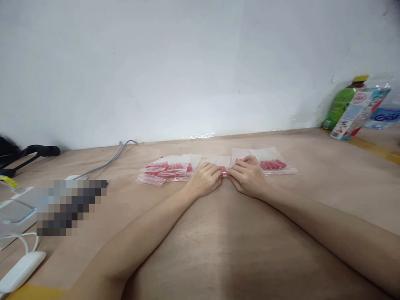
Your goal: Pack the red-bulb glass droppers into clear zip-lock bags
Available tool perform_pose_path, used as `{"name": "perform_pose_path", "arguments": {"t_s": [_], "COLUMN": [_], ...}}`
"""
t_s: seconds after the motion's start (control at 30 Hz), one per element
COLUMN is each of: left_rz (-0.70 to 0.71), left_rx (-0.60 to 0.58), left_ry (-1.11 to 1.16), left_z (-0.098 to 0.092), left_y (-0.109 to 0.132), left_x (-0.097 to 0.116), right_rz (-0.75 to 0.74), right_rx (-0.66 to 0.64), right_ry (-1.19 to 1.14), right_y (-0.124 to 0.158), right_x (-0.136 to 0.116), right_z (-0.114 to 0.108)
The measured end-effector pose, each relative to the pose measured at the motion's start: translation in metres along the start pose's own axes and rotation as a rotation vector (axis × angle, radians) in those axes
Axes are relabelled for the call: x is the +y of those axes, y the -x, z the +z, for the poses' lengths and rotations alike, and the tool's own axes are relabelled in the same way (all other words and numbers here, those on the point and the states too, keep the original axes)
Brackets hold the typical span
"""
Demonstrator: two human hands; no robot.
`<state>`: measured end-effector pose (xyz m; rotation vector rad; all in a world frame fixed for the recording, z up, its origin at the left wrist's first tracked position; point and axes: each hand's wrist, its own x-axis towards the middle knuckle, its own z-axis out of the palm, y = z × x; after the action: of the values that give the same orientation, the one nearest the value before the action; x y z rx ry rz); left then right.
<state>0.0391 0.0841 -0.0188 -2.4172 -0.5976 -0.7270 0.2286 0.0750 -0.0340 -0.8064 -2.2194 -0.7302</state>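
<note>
My left hand and my right hand meet near the middle of the table, both closed. They pinch the near edge of a small clear zip bag with red pieces inside; my fingers hide part of it. To the left, beside my left hand, lie several overlapping zip bags that also contain small red pieces. Another zip bag, holding a row of longish red pieces, lies flat by my right hand and is partly covered by it. The exact kind of the red pieces is too small to tell.
At the back right stand a green-labelled bottle, a tilted bottle with a white label and a clear blue-labelled bottle. Grey cables, a blurred-out patch and a white device occupy the left. A white wall rises behind.
</note>
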Motion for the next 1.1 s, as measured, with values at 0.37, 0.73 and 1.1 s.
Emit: {"name": "perform_pose_path", "arguments": {"t_s": [0.37,0.73,1.1], "left_rz": [-0.041,-0.056,-0.122], "left_rx": [-0.015,-0.048,0.029], "left_ry": [-0.057,-0.068,0.048], "left_z": [-0.021,-0.024,-0.024], "left_y": [0.026,0.040,0.031], "left_x": [-0.013,-0.019,-0.003], "right_rz": [0.034,0.044,-0.057], "right_rx": [0.031,0.047,-0.040], "right_ry": [-0.013,0.000,0.073], "right_y": [0.004,0.007,-0.003], "right_x": [0.007,0.010,0.005], "right_z": [-0.005,-0.007,0.003]}}
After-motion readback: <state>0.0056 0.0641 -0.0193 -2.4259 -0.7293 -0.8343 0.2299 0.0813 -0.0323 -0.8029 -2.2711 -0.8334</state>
